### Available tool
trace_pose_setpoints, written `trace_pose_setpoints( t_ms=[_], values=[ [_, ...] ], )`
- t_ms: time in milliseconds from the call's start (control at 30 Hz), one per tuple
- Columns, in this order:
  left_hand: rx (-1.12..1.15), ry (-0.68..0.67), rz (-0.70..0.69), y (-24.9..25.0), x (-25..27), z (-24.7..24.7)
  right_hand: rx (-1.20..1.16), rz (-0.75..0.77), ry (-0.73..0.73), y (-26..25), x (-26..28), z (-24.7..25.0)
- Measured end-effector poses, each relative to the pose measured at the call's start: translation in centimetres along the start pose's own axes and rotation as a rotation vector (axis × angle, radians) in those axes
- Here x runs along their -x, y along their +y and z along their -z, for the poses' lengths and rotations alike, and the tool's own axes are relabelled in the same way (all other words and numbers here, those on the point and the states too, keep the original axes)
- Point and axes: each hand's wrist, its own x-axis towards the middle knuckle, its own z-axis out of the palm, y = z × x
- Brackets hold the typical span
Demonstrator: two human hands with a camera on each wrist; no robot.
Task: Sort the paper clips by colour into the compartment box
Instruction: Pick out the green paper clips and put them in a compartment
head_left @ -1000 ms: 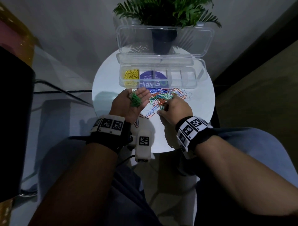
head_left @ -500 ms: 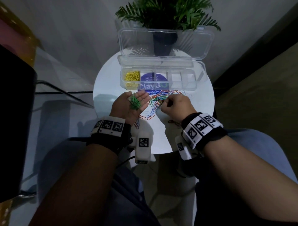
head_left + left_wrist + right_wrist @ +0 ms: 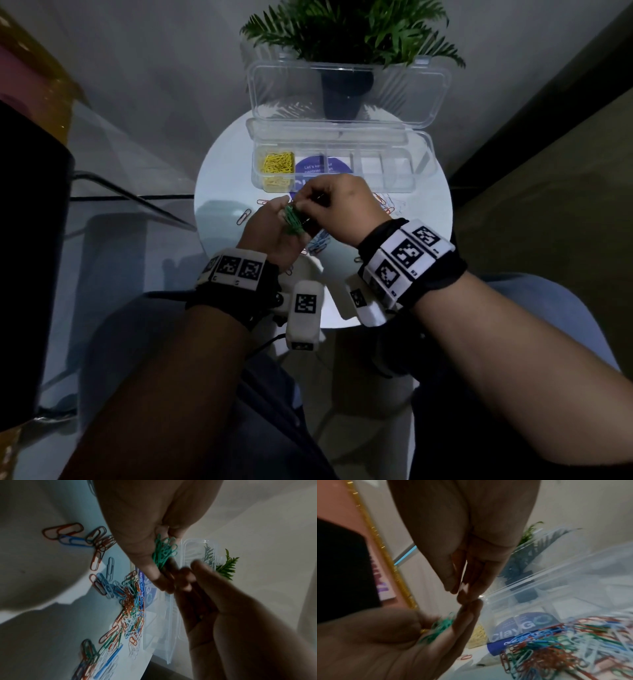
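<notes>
My left hand (image 3: 287, 214) is held above the white round table (image 3: 428, 219) and grips a bundle of green paper clips (image 3: 293, 222) between thumb and fingers, as the left wrist view shows (image 3: 164, 550). My right hand (image 3: 303, 205) is over it, fingertips pinched together right at the bundle; I cannot see what they pinch. The clear compartment box (image 3: 404, 171) lies open behind, with yellow clips (image 3: 277, 164) in its leftmost compartment. The mixed pile of clips (image 3: 556, 642) lies in front of the box, largely hidden under my right hand in the head view.
The box lid (image 3: 346, 92) stands upright against a potted plant (image 3: 346, 31). A blue round sticker (image 3: 322, 168) shows through the box. A stray clip (image 3: 244, 216) lies at the table's left. A glass tabletop (image 3: 102, 154) and a black object (image 3: 27, 240) are at the left.
My right hand left the pile and moved up and left to the left hand's fingers. The left hand turned and closed around the green clips.
</notes>
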Motion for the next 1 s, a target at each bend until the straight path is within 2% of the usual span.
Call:
trace_pose_setpoints(
  t_ms=[67,133,167,267,367,533,600,700,800,1000],
  values=[
    [0.026,0.014,-0.012,0.2,0.0,0.1,-0.057,-0.058,0.102,0.9,-0.1,0.7],
    [-0.011,0.039,-0.019,0.6,0.1,0.3,0.019,-0.099,0.165,2.7,-0.3,1.2],
    [-0.021,0.042,-0.022,0.8,0.2,0.5,0.096,-0.122,0.144,3.7,-0.3,1.3],
    [-0.012,0.046,-0.024,1.1,0.4,0.6,0.281,-0.189,-0.04,6.3,0.0,0.7],
    [-0.013,0.057,-0.035,1.2,0.4,0.5,0.33,-0.198,-0.111,7.3,0.7,-0.2],
    [-0.024,0.054,-0.039,1.3,0.3,0.6,0.32,-0.125,-0.217,7.5,2.2,-1.0],
    [-0.024,0.051,-0.039,1.3,0.3,0.6,0.28,-0.123,-0.212,7.5,2.4,-0.7],
    [-0.028,0.059,-0.04,1.3,0.2,0.7,0.309,-0.148,-0.128,7.2,1.4,-0.2],
    [-0.03,0.053,-0.034,1.2,0.1,0.7,0.4,-0.199,-0.157,7.0,0.5,0.1],
    [-0.038,0.054,-0.034,1.3,0.1,0.7,0.394,-0.226,-0.183,7.3,1.3,0.7]
  ],
)
